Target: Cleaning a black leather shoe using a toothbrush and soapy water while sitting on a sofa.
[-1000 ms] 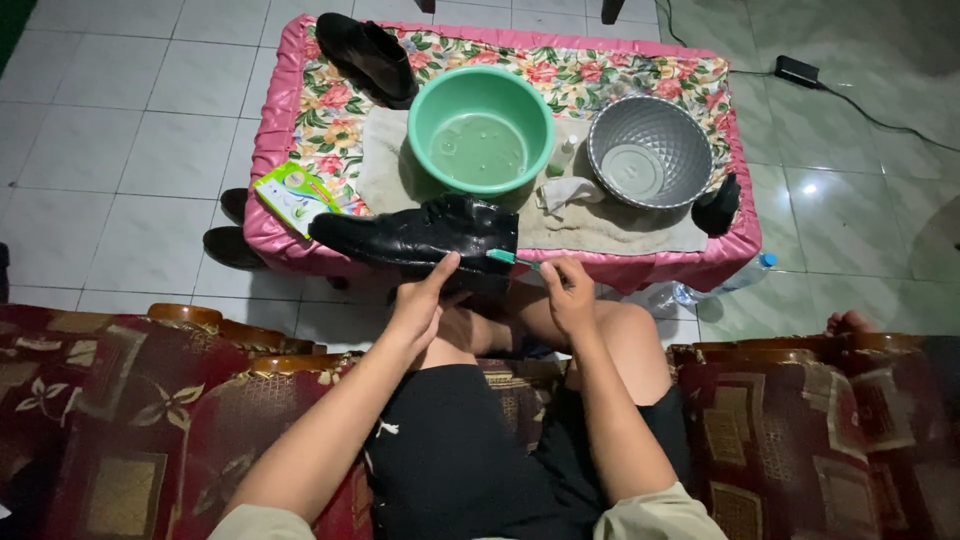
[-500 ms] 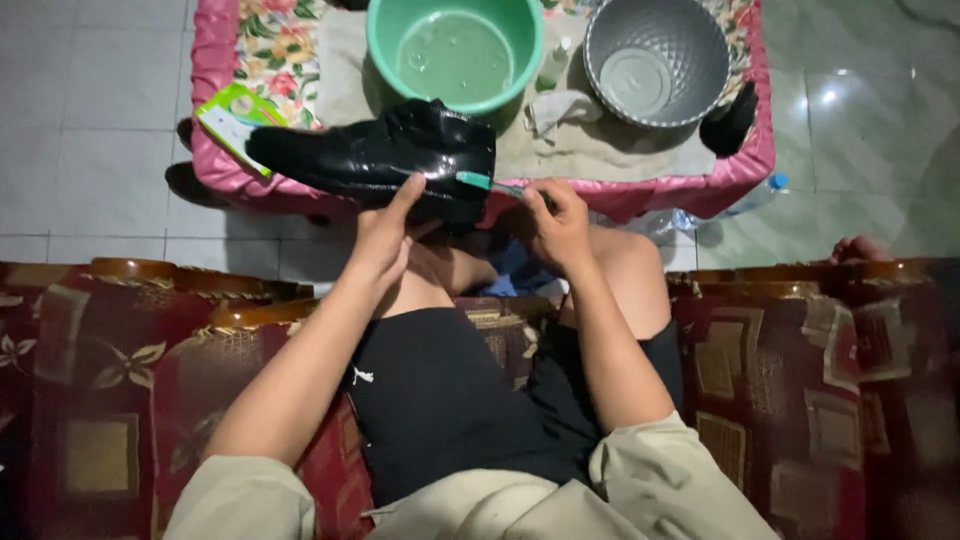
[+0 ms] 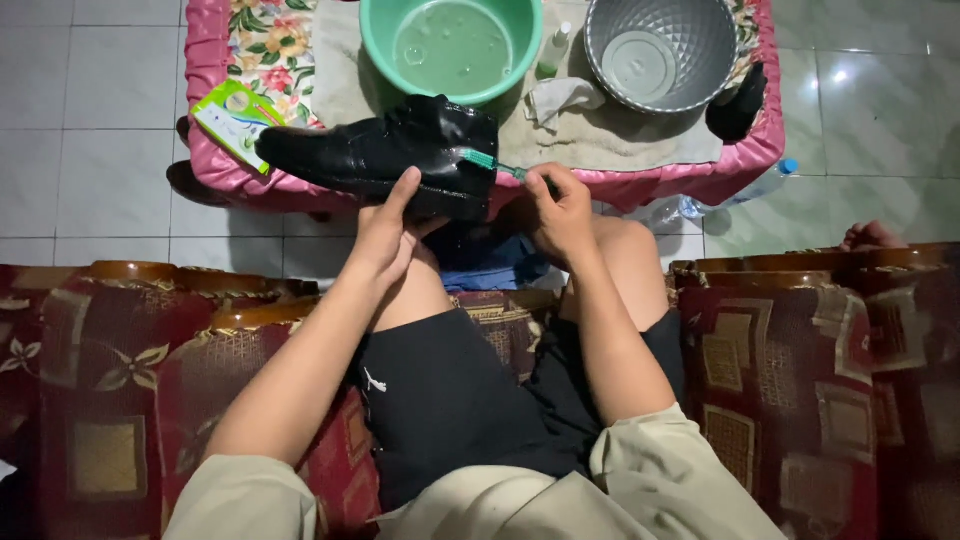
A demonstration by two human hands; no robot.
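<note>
A wet, shiny black leather shoe (image 3: 375, 152) lies on its side over the near edge of the low table (image 3: 690, 180), toe pointing left. My left hand (image 3: 385, 235) grips it from below at the sole. My right hand (image 3: 560, 215) holds a green toothbrush (image 3: 490, 163) whose bristled head rests against the heel end of the shoe. I sit on a patterned sofa with my bare knees under both hands.
A green basin (image 3: 385, 45) of soapy water and a grey ribbed bucket (image 3: 720, 55) stand on a beige towel. A green toothbrush package (image 3: 235, 115), a white rag (image 3: 560, 97), a black object (image 3: 738, 105), a plastic bottle (image 3: 740, 190) and another person's foot (image 3: 872, 235) are around.
The view has tilted down, so the table sits higher in frame. The shoe stays in my left hand while the toothbrush head shifts slightly along the heel end.
</note>
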